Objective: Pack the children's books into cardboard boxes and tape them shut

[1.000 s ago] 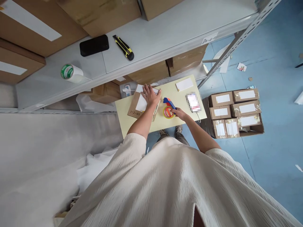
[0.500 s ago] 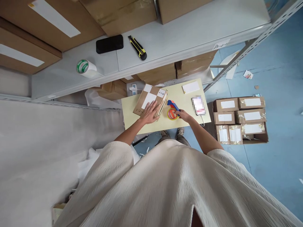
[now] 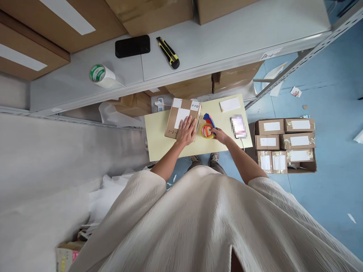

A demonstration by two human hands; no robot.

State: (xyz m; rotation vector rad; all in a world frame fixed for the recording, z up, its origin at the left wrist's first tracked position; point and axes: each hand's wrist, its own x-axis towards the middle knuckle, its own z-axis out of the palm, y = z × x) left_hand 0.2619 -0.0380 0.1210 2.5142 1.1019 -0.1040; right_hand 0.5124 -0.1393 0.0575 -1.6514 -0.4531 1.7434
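The carton (image 3: pixel 172 119) is lying on the pale yellow table (image 3: pixel 159 147), in front of the person, showing white labels and handwritten marks partly covered by a hand. The left hand (image 3: pixel 186 130) is resting flat on the carton's near right part, its fingers extending with narrow gaps and gripping nothing. Just right of the carton, the right hand (image 3: pixel 219 135) is holding a blue and red tape dispenser (image 3: pixel 208 120), its fingers closing around the near end; the exact finger placement is too small to tell. Farther right of the carton, a handset (image 3: pixel 238 125) with a blurred screen is lying near a white card (image 3: pixel 229 104). Beyond the carton, a grey shelf (image 3: pixel 221 37) is bearing a tape roll (image 3: pixel 102 75), a flat black object (image 3: pixel 132 46) and a yellow-and-black cutter (image 3: pixel 168 53). Well to the carton's right, an open box (image 3: pixel 314 167) is holding smaller labelled cartons (image 3: pixel 270 126) on the blue floor (image 3: pixel 334 143).
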